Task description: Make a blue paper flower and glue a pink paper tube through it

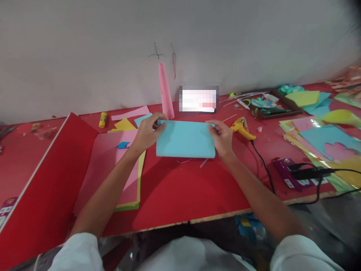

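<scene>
A light blue sheet of paper point(185, 140), bent over along its lower edge, is held up above the red table. My left hand point(149, 131) pinches its upper left corner between thumb and fingers. At the upper right corner, my right hand point(221, 136) grips it the same way. Just behind the sheet stands a tall pink paper cone point(166, 94). Beside my right hand lies a yellow glue gun point(242, 128) with a black cord. Pink sheets of paper point(103, 165), over yellow and green ones, lie under my left forearm.
A red board point(53, 180) stands upright as a divider on the left. A yellow glue stick point(103, 119) is near the wall. At the right are a purple power strip point(293, 175), a dark tray point(296, 107) and wrapped coloured papers point(332, 135). A lit screen point(199, 99) leans at the back.
</scene>
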`<state>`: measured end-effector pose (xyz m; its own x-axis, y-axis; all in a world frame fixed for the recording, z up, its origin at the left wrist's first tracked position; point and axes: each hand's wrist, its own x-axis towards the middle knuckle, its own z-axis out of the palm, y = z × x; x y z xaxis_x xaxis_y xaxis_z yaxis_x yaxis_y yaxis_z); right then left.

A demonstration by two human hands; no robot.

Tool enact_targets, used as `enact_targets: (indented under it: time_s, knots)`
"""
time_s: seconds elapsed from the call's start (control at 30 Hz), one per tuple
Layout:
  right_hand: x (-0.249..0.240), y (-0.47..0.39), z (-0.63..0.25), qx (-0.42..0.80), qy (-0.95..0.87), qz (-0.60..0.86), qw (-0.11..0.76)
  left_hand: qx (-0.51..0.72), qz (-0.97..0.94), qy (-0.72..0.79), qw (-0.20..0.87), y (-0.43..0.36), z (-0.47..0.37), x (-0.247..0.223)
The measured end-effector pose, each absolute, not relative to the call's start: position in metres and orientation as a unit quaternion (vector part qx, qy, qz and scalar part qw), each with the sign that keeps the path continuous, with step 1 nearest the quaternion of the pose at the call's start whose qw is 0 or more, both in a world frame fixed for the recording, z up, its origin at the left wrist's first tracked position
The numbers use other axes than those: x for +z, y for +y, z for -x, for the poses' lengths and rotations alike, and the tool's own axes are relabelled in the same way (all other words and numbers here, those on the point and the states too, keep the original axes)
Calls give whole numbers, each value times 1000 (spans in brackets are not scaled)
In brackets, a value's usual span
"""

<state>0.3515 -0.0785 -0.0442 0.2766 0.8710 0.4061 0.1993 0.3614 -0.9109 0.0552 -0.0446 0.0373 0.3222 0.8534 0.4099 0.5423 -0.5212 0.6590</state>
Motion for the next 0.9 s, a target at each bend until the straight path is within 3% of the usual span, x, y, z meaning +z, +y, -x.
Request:
enact_targets:
  time_s: [0.9]
  knots:
    - [-47,-79,-353,270,-539,511,613,385,-782,455,185,-43,-53,38]
